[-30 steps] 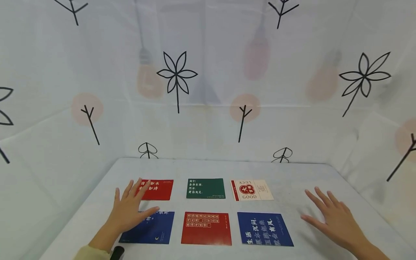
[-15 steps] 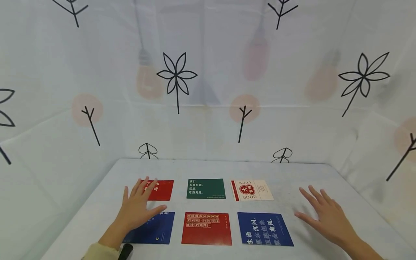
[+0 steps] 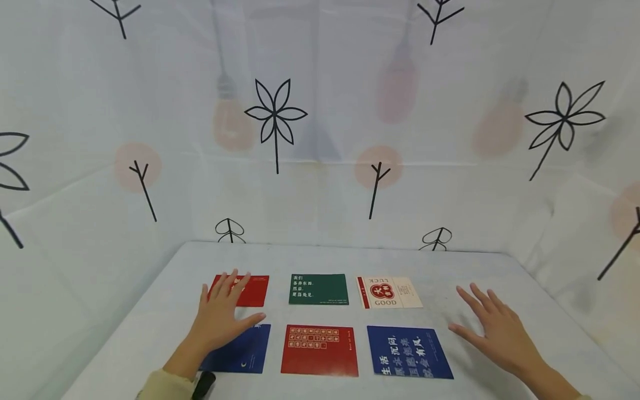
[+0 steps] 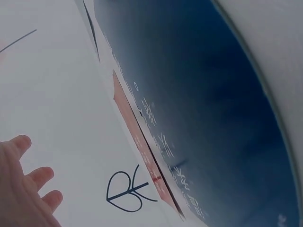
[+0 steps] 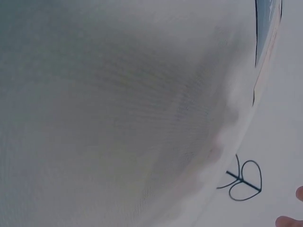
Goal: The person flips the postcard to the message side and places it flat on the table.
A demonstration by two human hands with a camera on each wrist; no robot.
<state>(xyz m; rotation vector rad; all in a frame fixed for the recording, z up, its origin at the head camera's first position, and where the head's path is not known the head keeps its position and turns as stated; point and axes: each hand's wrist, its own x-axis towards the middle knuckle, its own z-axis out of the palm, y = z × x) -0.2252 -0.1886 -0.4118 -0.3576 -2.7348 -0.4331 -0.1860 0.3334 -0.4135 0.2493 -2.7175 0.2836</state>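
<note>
Printed cards lie in two rows on the white table. My left hand (image 3: 217,325), fingers spread and holding nothing, hovers over the left column. It partly covers the far red card (image 3: 257,291) and the near dark blue card (image 3: 252,353) with a small moon. In the left wrist view that blue card (image 4: 189,94) looms large, fingers (image 4: 40,177) at lower left. Right of the cards, my right hand (image 3: 502,336) is held over bare tabletop, its fingers spread and holding nothing. Nearest to it is another blue card (image 3: 410,353) with white writing.
A green card (image 3: 318,297) and a cream "GOOD LUCK" card (image 3: 402,291) fill out the far row. Between the blue ones lies a near red card (image 3: 320,361). A dark object (image 3: 204,384) shows beside my left wrist. Patterned white cloth (image 3: 320,205) hangs behind the table.
My left hand has drifted right, covering more of the far red card's writing. My right hand has shifted slightly left. The cards lie as before.
</note>
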